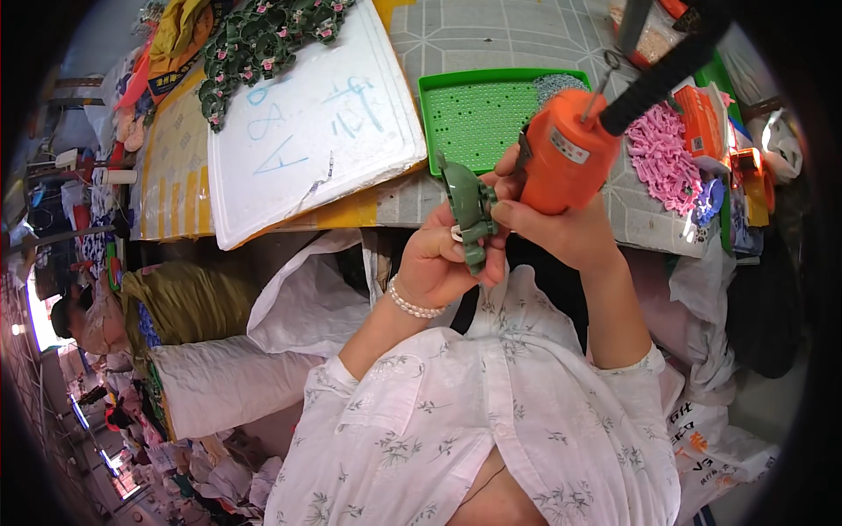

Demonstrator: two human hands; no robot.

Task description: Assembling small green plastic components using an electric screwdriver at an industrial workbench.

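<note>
Between the two raised hands sat one green plastic figure [469, 215], clamped upright in the left hand [438, 263], whose fingers curled shut around it (a bead bracelet circled that wrist). Pressed against it from the right, the right hand [561, 230] gripped one orange power tool [566, 158]. Just beyond both hands lay one green tray [478, 110]; further left, one white foam board [316, 123].

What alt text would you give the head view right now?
The left hand holds a green plastic part while the right hand presses an orange power screwdriver against it. Behind lie a green tray, a white foam board and pink parts.
</note>
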